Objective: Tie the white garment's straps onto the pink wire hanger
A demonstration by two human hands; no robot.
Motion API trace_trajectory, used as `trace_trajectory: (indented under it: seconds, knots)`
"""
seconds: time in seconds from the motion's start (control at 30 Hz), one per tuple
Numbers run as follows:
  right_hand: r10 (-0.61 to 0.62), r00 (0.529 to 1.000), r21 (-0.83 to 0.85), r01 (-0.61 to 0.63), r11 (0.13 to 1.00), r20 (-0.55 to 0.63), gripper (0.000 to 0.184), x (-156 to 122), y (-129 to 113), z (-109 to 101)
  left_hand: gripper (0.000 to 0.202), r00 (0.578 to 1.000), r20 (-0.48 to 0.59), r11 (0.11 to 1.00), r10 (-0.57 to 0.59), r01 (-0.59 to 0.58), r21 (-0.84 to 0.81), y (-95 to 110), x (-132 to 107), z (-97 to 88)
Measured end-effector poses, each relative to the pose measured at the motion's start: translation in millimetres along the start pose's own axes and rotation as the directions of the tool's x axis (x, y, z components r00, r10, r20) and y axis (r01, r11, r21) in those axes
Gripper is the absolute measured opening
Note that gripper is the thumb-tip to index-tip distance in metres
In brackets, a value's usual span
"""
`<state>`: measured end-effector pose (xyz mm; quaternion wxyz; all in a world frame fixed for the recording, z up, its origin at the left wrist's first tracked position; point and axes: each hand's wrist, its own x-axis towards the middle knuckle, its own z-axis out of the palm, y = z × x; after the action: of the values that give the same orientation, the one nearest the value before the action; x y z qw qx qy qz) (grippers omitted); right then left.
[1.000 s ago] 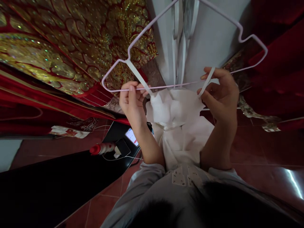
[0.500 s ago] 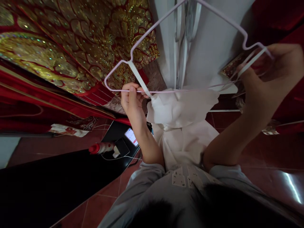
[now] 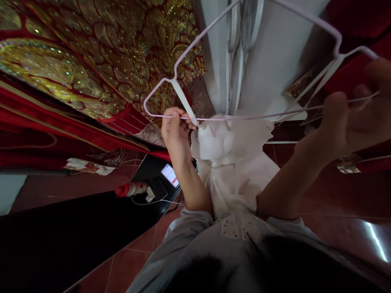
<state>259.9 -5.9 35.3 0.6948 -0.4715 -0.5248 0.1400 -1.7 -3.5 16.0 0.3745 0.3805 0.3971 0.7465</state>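
A pale pink clothes hanger [image 3: 210, 28] spans the view, its top cut off by the frame edge. My left hand [image 3: 177, 130] pinches its lower bar near the left end, beside a white strap [image 3: 185, 101] looped over the notch. At the other end my right hand [image 3: 351, 118] is smeared by motion; the bar passes by its thumb, but I cannot tell whether the fingers grip it. Another white strap [image 3: 324, 77] hangs from the right notch. Below the bar, a white garment [image 3: 226, 142] hangs from the left strap in soft folds.
Red and gold sequinned garments [image 3: 122, 61] hang on the left. A grey-white panel with metal handles [image 3: 235, 65] stands ahead. On the black table [image 3: 91, 228] lie a lit phone [image 3: 170, 176], a red-capped bottle [image 3: 131, 189], a dark box [image 3: 157, 188] and a white cable.
The hanger's right side has shifted right and grown larger. My right hand has let go of the right strap and moved right and down. My left hand has moved slightly right.
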Motion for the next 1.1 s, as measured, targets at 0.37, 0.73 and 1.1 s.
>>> trace_trajectory:
  seconds: [0.37,0.73,1.1]
  knots:
    - [-0.078,0.887,-0.177,0.177,0.968,0.456,0.020,-23.0,-0.7,22.3,0.028,0.999,0.044,0.999,0.014,-0.016,0.049,-3.2,-2.7,-6.0]
    - [-0.068,0.914,-0.208,0.163,0.965,0.401,0.016,-24.1,9.3,27.3,0.037,0.965,0.260,0.985,-0.018,-0.028,0.169,56.1,-23.6,-24.6]
    - [-0.057,0.910,-0.181,0.142,0.973,0.411,0.014,-22.4,8.3,22.6,0.051,0.980,0.026,0.969,0.197,-0.190,-0.159,43.3,1.6,-16.1]
